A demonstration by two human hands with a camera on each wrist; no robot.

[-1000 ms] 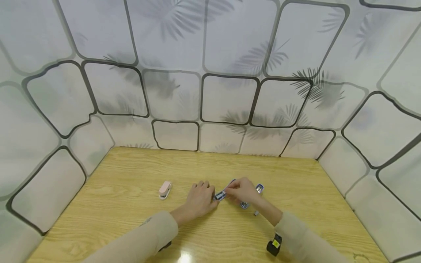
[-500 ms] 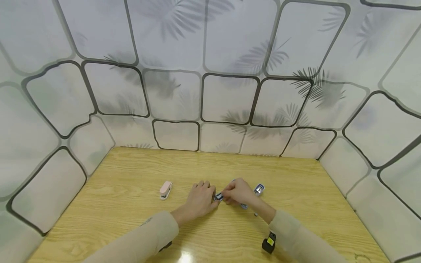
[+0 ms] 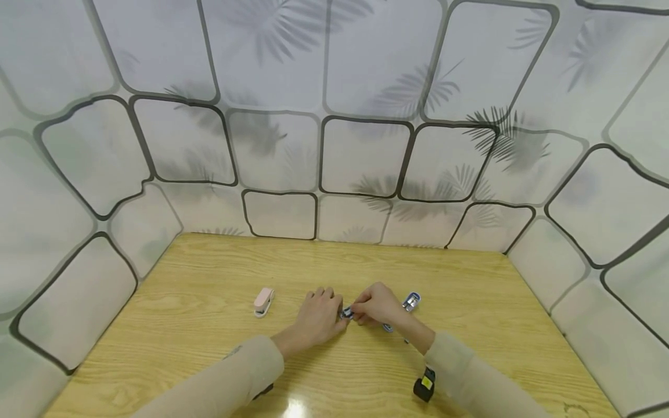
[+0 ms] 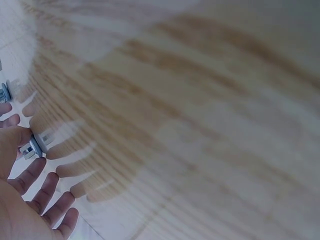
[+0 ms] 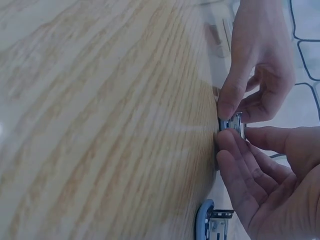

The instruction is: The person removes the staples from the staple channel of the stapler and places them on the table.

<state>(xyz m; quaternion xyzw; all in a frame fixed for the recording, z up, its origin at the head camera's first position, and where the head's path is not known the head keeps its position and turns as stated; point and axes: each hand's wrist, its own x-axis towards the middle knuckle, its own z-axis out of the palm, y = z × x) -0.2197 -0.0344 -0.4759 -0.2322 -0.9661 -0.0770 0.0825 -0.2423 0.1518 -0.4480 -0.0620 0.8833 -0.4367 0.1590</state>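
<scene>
Pinching a blue-edged stapler between two hands

Holding it from both sides, a person's left hand (image 3: 317,316) and right hand (image 3: 378,303) meet at the blue-edged stapler (image 5: 231,123), just right of centre in the lower half of the head view. Most of it is covered there; the right wrist view shows its metal track between the two hands, at the right of the frame. Whether it touches the surface (image 3: 219,264) cannot be told.

The left hand's thumb and index finger are clamped on one end, its other fingers spread apart in the left wrist view. The right hand's thumb and forefinger pinch the end facing it.

Just beyond the right hand, a second stapler (image 3: 412,301), also blue-edged with metal inside, lies partly hidden behind that hand; in the right wrist view it sits at the bottom of the frame. A tiny object (image 3: 406,341), too small to name, shows just below the right wrist.

Left of the hands, apart from them, is a pink stapler (image 3: 263,302). Pale sleeves (image 3: 251,374) enter from the bottom, a black device (image 3: 424,384) with a yellow patch beside the right one. Behind the wood-grained surface stands a backdrop (image 3: 360,157) patterned with stones and palm leaves.
</scene>
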